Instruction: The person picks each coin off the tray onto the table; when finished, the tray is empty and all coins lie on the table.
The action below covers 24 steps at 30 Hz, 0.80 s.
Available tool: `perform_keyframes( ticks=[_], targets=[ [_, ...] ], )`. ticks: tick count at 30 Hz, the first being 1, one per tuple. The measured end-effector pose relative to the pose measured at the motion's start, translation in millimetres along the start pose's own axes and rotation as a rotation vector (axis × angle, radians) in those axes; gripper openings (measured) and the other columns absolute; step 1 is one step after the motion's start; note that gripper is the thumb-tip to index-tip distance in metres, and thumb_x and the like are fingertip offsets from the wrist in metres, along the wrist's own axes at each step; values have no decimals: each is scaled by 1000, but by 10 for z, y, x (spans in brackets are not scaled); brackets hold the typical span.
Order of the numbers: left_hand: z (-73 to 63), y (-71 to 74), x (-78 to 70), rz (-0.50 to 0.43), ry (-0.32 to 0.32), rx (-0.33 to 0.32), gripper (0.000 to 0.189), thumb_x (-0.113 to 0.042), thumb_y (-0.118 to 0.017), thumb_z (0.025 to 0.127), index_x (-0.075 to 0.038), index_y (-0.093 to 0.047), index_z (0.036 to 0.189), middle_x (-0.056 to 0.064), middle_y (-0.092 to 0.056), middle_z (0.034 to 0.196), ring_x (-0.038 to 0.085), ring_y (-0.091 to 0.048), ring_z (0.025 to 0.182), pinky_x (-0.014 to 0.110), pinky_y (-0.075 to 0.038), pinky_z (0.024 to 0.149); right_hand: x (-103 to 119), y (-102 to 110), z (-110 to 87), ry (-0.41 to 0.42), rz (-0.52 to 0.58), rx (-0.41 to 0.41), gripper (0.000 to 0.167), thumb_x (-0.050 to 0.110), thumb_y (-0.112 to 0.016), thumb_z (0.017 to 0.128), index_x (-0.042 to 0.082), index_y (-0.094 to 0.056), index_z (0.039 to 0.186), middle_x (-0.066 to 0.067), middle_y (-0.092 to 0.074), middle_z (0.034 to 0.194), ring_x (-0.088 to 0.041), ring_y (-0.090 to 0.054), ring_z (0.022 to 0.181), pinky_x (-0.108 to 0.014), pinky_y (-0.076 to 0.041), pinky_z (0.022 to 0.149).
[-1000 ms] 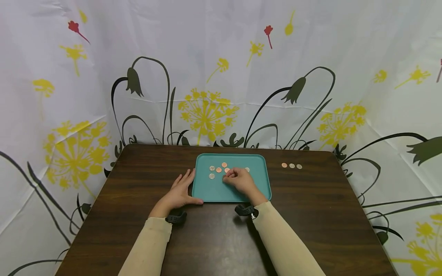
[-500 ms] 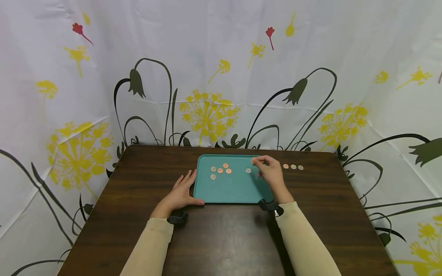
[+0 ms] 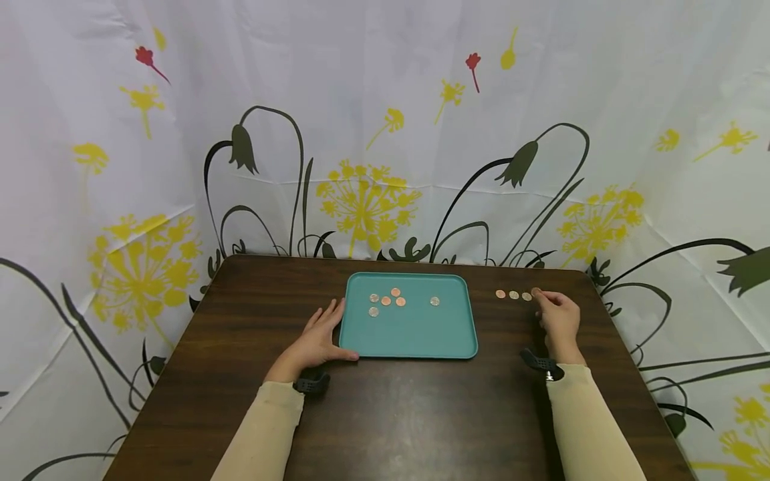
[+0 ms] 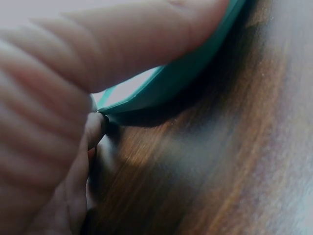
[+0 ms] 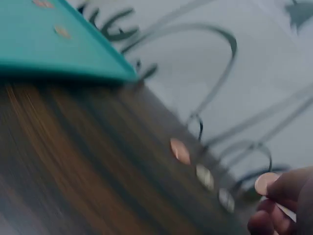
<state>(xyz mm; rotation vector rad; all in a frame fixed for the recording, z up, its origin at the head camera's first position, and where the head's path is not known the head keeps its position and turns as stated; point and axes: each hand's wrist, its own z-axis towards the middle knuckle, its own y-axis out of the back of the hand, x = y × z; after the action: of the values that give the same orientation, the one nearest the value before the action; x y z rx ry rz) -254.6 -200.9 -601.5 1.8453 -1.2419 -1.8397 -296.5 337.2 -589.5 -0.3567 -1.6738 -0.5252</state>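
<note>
In the head view my right hand [image 3: 559, 319] is beyond the tray's right side, pinching a copper coin [image 5: 267, 183] between thumb and finger. The coin is at the right end of a short row on the table: a copper coin [image 3: 500, 294] and two silver coins [image 3: 514, 295]. My left hand [image 3: 317, 341] rests spread against the left edge of a teal tray [image 3: 415, 341], its thumb at the near left corner. Inside the tray lie several copper and silver coins, clustered at left, with one silver coin [image 3: 435, 301] apart at right.
The dark wooden table [image 3: 409, 421] extends around the tray. Behind its far edge hangs a white curtain [image 3: 385, 67] printed with yellow, red and dark green flowers. A black band [image 3: 311, 383] sits on each wrist.
My right hand has lifted a copper coin from the tray and carried it right, to the end of the row on the table. The left hand has stayed at the tray.
</note>
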Motion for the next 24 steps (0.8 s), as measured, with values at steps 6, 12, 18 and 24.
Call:
perform_keyframes(
  ticks=[6, 12, 18, 24],
  targets=[
    [1, -24, -1, -27, -5, -2, 141, -53, -97, 80, -9, -4, 177, 19, -2, 184, 40, 1, 172, 63, 5, 136, -170, 130, 160, -41, -11, -11, 21, 27, -84, 99, 8, -77, 103, 9, -73, 91, -5, -65, 57, -21, -49, 48],
    [-8, -21, -17, -36, -2, -12, 141, -52, -97, 80, -9, -4, 177, 19, -2, 184, 40, 1, 172, 64, 5, 136, -101, 81, 180, -62, -103, -27, 25, 22, -77, 103, 1, -72, 114, 11, -67, 80, -4, -66, 56, -21, -48, 49],
    [-4, -10, -9, -5, -13, -10, 141, -53, -96, 80, -8, -4, 176, 21, -2, 184, 42, -1, 172, 66, 3, 136, -109, 67, 170, -72, -66, -70, 24, 21, -79, 101, 2, -69, 112, 15, -70, 77, -3, -66, 52, -20, -50, 47],
    [-20, -18, -8, -12, -11, -13, 141, -54, -97, 79, -7, -5, 176, 21, -3, 184, 42, -1, 172, 66, 4, 136, -133, 34, 188, -97, 8, -124, 19, 18, -80, 100, 6, -68, 108, 7, -67, 81, -3, -68, 52, -19, -54, 47]
  ],
)
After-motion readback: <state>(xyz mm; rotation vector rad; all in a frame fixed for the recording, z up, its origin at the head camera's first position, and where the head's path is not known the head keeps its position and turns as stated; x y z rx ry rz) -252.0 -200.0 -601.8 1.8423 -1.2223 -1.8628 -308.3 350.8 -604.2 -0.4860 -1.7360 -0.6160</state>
